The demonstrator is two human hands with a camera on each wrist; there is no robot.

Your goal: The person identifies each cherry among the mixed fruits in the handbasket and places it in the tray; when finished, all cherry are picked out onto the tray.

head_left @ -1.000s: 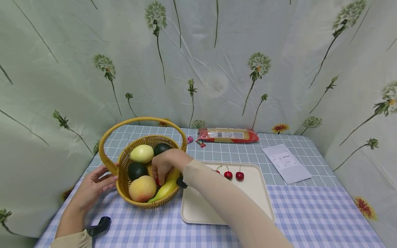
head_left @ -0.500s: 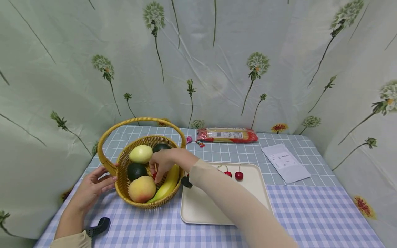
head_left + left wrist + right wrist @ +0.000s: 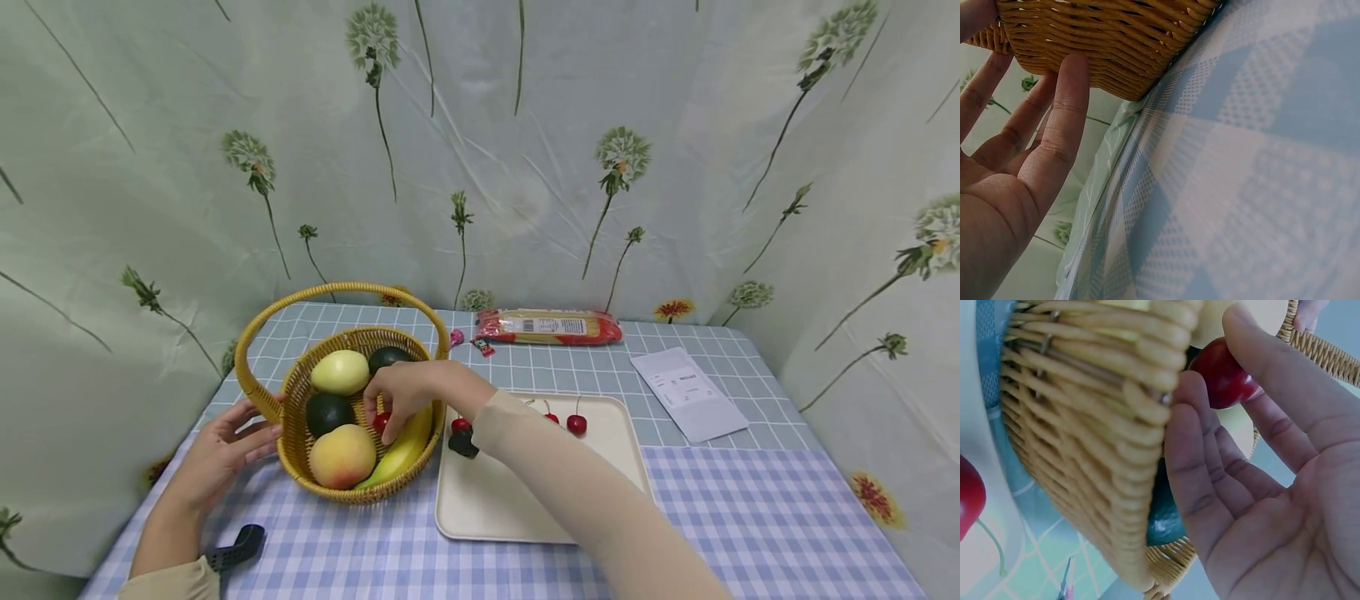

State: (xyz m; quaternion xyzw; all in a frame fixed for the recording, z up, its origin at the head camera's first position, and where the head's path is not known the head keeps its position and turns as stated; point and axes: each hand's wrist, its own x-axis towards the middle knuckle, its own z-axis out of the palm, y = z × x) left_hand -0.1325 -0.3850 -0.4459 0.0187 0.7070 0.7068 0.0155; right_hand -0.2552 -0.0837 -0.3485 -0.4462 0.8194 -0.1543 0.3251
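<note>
A yellow wicker basket (image 3: 292, 390) with a tall handle holds a pale green fruit (image 3: 341, 372), two dark avocados (image 3: 331, 412), a peach (image 3: 342, 456) and a banana (image 3: 401, 454). My right hand (image 3: 396, 398) reaches into it and pinches a red cherry (image 3: 381, 421) between thumb and fingers; the right wrist view shows the cherry (image 3: 1225, 375) at my fingertips above the basket rim (image 3: 1094, 400). My left hand (image 3: 222, 454) rests with straight fingers (image 3: 1063, 119) against the basket's outer wall (image 3: 1116, 44). Cherries (image 3: 576, 423) lie on a cream tray (image 3: 525, 500) to the right.
The table has a blue checked cloth (image 3: 750, 517). A red and yellow packet (image 3: 551, 327) lies at the back, a white paper pouch (image 3: 686, 393) at the right. A floral curtain surrounds the table. A black strap (image 3: 238, 546) sits near my left wrist.
My right hand has lifted a little out of the fruit, and the red cherry now shows between its fingers. The left hand has stayed against the basket.
</note>
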